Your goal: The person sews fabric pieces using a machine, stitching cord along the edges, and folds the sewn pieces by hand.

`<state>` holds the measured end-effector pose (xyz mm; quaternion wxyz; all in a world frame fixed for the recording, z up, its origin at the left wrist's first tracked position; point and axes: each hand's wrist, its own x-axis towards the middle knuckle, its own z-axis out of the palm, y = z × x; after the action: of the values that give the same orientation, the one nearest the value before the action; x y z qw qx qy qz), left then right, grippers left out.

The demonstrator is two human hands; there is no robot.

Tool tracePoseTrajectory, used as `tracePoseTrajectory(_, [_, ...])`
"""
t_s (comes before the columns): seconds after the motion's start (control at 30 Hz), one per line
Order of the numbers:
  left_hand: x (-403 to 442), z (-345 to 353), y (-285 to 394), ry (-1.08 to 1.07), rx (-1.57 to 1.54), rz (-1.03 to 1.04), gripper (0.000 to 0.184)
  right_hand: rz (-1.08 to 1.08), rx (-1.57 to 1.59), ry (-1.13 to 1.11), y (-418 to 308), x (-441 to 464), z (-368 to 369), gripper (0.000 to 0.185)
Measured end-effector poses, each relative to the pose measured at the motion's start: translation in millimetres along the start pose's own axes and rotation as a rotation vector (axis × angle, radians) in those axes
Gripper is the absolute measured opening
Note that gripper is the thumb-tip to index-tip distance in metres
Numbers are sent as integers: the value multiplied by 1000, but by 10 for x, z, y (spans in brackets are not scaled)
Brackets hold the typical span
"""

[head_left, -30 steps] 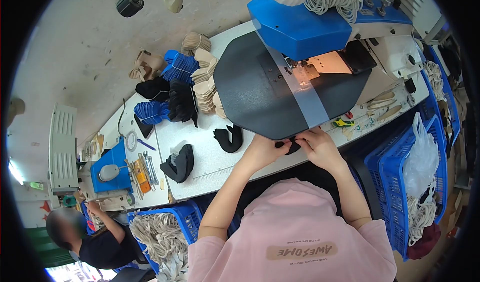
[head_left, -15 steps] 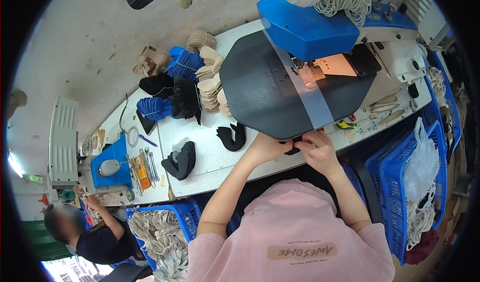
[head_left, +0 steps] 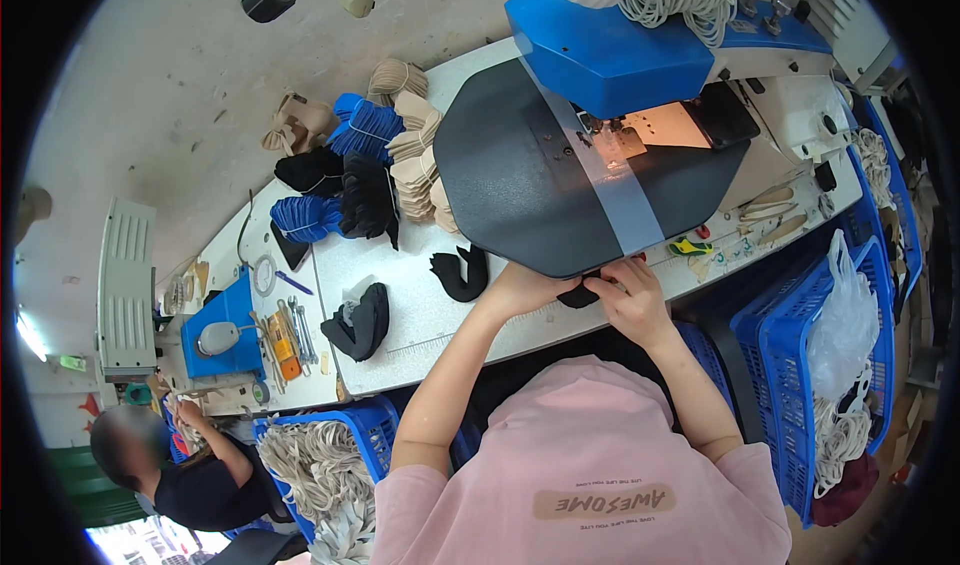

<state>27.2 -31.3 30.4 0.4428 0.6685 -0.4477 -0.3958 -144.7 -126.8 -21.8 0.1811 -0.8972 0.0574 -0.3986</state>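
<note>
The right hand pinched a small black piece at the near edge of the dark plate, while the left hand met it from the other side, its fingertips too hidden to tell their grip. The piece was away from the lit needle area, so handling seemed unfinished. Beyond, a curled black piece and a folded black bundle lay on the white table, their stage of work unclear.
</note>
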Motion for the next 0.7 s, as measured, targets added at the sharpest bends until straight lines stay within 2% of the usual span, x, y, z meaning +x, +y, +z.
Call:
tracePoseTrajectory(0.2, [27, -7, -71, -25, 8, 3, 9, 10, -9, -11, -13, 13, 22, 26])
tracePoseTrajectory(0.3, [47, -45, -103, -126, 25, -108, 33, 29, 7, -5, -24, -3, 38, 25])
tracePoseTrajectory(0.33, [44, -40, -100, -125, 24, -110, 33, 38, 15, -1, -23, -8, 44, 25])
tracePoseTrajectory(0.43, [25, -6, -71, -47, -8, 6, 9, 29, 6, 10, -21, -26, 49, 24])
tracePoseTrajectory(0.7, [15, -5, -65, -32, 22, 39, 12, 16, -10, 6, -14, -32, 51, 22])
